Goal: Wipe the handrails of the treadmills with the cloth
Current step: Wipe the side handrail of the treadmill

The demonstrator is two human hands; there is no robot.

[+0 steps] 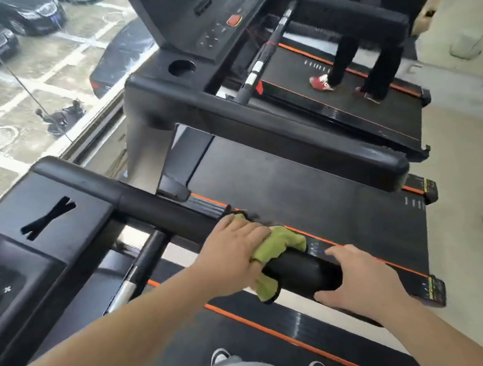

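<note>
**Cloth [280,241] on the near handrail [176,214]: handling notes**

The green cloth lies draped over the handrail close to its free end. Our left hand [235,252] clamps it there, fingers curled over cloth and rail together. Our right hand [361,281] sits at the rail's end, fingers spread and loose, holding nothing. We judge the cloth soft, light and apt to bunch, so it is best gripped wrapped round the rail. The rail looks rigid.
</note>
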